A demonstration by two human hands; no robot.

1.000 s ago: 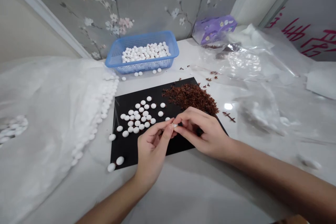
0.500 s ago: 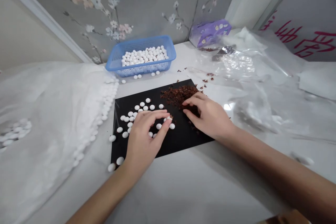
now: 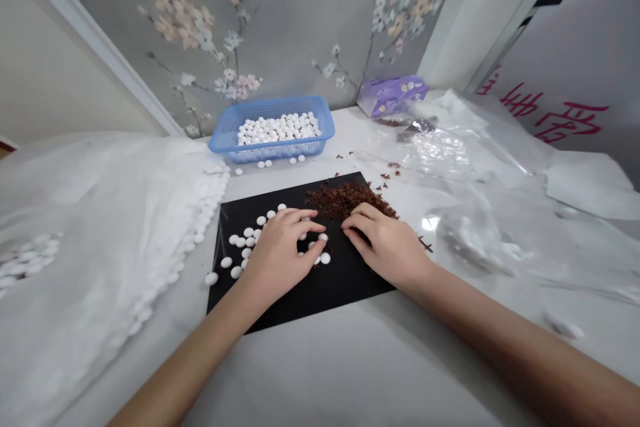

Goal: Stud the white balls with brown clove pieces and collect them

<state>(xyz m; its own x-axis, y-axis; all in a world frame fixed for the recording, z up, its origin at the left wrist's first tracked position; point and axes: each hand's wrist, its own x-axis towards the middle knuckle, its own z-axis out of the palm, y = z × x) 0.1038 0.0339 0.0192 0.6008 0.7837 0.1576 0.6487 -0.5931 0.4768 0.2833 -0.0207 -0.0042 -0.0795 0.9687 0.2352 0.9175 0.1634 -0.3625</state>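
Looked mid-pick: arched left hand [image 3: 277, 258] over white beads [image 3: 241, 241] at centre of black mat [image 3: 340, 280], curled right hand [image 3: 387, 248] at brown pile [image 3: 344, 197] on its far edge; neither grip discernible. Called for fine pinching next.

Layout of the work surface. A mat [image 3: 340, 280] lies on the table [image 3: 350, 360], near its front edge. Loose pellets [image 3: 240, 240] cover the mat's left half; a heap of dried fragments [image 3: 345, 199] sits at its rear right. The left hand [image 3: 277, 257] rests over the pellets, and the right hand [image 3: 387, 247] is just to its right, at the heap's front edge. Behind the mat stands a basket [image 3: 275, 150] holding more pellets. A tissue pack [image 3: 393, 93] lies right of the basket. Plastic bags [image 3: 450, 147] lie right of the mat, a plastic sheet [image 3: 100, 213] left.
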